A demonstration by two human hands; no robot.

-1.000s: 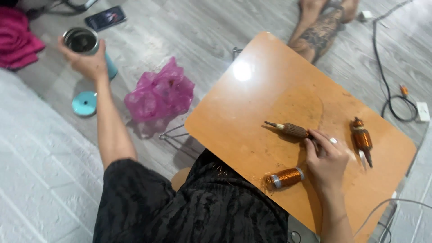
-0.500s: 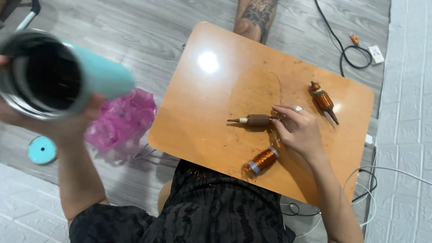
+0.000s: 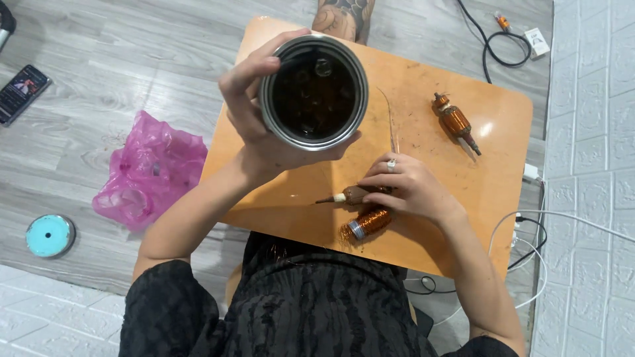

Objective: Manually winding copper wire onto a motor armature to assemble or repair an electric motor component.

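We hold the open metal cup (image 3: 313, 90) in our left hand (image 3: 264, 125), raised close under the head camera and above the near-left part of the orange table (image 3: 430, 238); the fingers wrap the rim on its left side and the thumb presses from below, so the hand is closed around the cup wall; the mouth faces straight up at us and the inside reads dark, its contents not clear.

Our right hand (image 3: 410, 188) rests low on the table surface, well apart from the cup, down and to the right of it; its fingers curl loosely over the rear end of a brown pointed tool (image 3: 350, 196); the tool's long axis runs roughly left to right, with its pale tip pointing left, away from the hand; whether the fingers actually pinch it or only lie on it we cannot tell.

Just below that hand lies a copper-wound armature (image 3: 366, 223), axis tilted up toward the right, touching or nearly touching the heel of the hand; a second copper-wound rotor (image 3: 455, 123) lies well apart at the far right of the table, axis running diagonally; the right hand is the nearer one to both.

On the floor to the left sit a pink plastic bag (image 3: 149, 172), a teal round lid (image 3: 50, 235) and a phone (image 3: 23, 91).
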